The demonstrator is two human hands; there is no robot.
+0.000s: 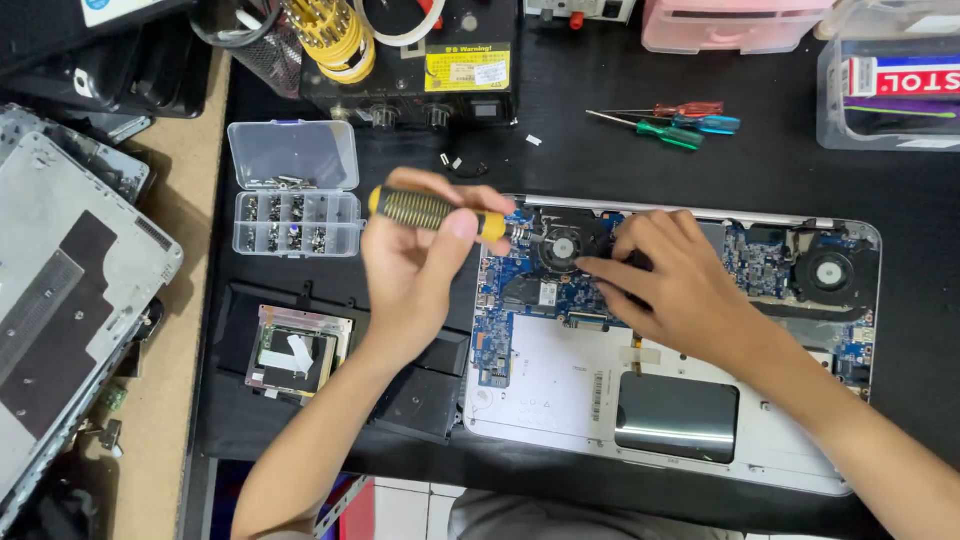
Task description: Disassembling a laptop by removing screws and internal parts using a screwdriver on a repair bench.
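- Left hand (420, 265): closed round a screwdriver (437, 212) w/ yellow-black ribbed handle, held near level, tip aimed right toward the fan (562, 247).
- Right hand (672, 285): fingers bent, tips pressed on the dark part just right of the fan; nothing gripped as far as could be seen.
- Laptop (780, 455): lay on the black desk (600, 165), centre-right, bottom cover off. Blue circuit board, round fan at left, second fan (829, 271) at right, pale inner shell, dark rectangular pad near the front edge.
- Handling note (judgement): tip best seated square in the screw head before turning; other hand to steady the part; light pressure so the head didn't strip.
- Screw box (296, 205): clear, lid open, compartments w/ small screws; left of the laptop, near the left hand.
- Spare screwdrivers (675, 125): red, green, blue handles, behind the laptop.
- Grey laptop cover (70, 300): far left, apart.
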